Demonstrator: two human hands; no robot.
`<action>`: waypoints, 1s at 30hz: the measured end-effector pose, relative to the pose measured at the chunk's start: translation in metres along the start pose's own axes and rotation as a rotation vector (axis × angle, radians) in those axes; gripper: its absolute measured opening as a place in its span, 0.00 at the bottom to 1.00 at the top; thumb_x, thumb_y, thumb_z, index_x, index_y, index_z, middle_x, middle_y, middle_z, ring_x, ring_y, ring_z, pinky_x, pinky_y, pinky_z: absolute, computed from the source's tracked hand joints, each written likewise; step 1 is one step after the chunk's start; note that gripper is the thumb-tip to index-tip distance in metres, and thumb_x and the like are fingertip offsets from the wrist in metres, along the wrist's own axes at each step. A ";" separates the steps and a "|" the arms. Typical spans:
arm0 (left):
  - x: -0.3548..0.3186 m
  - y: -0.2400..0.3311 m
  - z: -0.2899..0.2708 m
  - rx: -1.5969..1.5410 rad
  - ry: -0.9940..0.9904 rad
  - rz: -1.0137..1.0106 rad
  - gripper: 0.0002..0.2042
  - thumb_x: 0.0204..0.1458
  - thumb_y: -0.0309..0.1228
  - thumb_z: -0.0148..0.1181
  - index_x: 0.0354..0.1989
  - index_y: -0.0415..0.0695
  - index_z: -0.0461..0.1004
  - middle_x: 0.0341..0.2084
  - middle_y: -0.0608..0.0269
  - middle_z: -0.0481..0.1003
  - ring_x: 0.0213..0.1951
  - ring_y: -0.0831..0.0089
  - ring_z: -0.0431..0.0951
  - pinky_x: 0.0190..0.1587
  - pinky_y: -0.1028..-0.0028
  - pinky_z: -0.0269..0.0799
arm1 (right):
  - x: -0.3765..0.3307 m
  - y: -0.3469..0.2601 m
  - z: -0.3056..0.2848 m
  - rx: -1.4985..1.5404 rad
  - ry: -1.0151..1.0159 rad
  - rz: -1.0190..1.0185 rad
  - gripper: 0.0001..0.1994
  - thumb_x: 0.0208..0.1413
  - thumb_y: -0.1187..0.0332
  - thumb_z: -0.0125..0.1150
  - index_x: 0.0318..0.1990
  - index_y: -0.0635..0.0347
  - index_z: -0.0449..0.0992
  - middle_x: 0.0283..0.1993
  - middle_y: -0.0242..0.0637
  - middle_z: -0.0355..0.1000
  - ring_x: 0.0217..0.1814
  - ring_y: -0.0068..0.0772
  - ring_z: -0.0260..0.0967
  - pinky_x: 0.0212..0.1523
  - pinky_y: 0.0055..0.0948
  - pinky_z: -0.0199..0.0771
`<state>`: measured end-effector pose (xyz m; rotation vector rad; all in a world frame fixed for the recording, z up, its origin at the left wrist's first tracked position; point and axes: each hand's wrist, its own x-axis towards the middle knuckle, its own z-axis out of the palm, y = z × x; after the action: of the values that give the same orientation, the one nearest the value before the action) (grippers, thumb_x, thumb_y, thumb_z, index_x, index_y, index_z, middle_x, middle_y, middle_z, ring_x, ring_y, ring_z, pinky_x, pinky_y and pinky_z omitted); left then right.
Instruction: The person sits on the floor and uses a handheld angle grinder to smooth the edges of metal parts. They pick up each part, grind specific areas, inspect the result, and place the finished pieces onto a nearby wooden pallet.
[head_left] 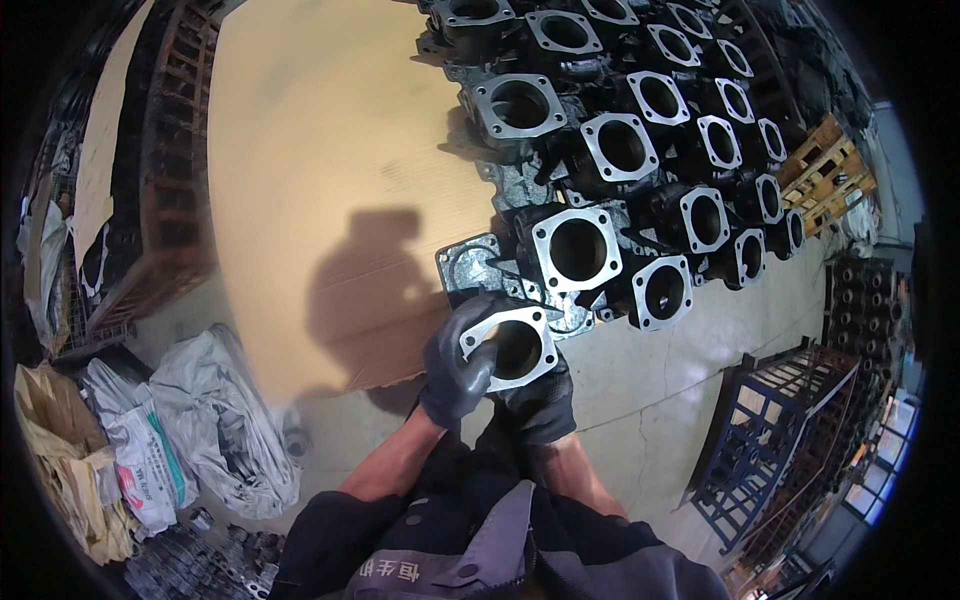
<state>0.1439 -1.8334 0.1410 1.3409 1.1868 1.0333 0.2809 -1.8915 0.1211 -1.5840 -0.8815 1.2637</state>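
Observation:
In front of my body I hold a metal casting (540,332) with a bright, flat, four-holed flange around a large round bore. My left hand (455,358), in a dark glove, grips the flange's left side, its thumb over the rim at the bore. Gloved too, my right hand (540,405) is closed around the casting's lower right side; its fingertips are hidden beneath. Just beyond stands a similar casting (545,245), its flange facing up. The underside of the held casting cannot be seen.
Several rows of like castings (620,145) stand at the far right on a surface with a cardboard sheet (300,150). Left are a rusty metal rack (180,215) and plastic sacks (225,420). A blue metal crate (750,440) and wooden pallet (830,175) stand right.

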 end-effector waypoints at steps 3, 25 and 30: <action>-0.001 0.001 0.000 0.005 0.004 -0.003 0.26 0.42 0.18 0.53 0.55 0.34 0.70 0.51 0.44 0.75 0.54 0.55 0.77 0.57 0.64 0.71 | -0.004 0.002 -0.003 -0.023 -0.034 -0.034 0.25 0.51 0.66 0.68 0.57 0.63 0.72 0.52 0.40 0.77 0.51 0.33 0.75 0.53 0.35 0.77; -0.030 0.142 0.045 0.555 0.159 0.509 0.23 0.64 0.36 0.45 0.62 0.31 0.64 0.62 0.45 0.66 0.65 0.54 0.63 0.68 0.59 0.55 | -0.198 0.237 -0.303 0.456 0.691 0.741 0.22 0.63 0.47 0.54 0.50 0.56 0.74 0.44 0.39 0.76 0.41 0.42 0.75 0.42 0.39 0.74; -0.054 0.179 0.201 0.581 -0.163 0.835 0.15 0.58 0.30 0.55 0.51 0.36 0.73 0.50 0.46 0.75 0.56 0.49 0.73 0.60 0.55 0.67 | -0.309 0.398 -0.433 0.688 0.681 0.750 0.19 0.63 0.52 0.49 0.50 0.57 0.70 0.47 0.48 0.72 0.41 0.52 0.68 0.39 0.49 0.68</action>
<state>0.3530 -1.9144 0.2983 2.4532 0.8191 1.1372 0.6329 -2.4023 -0.1173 -1.6087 0.5841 1.1720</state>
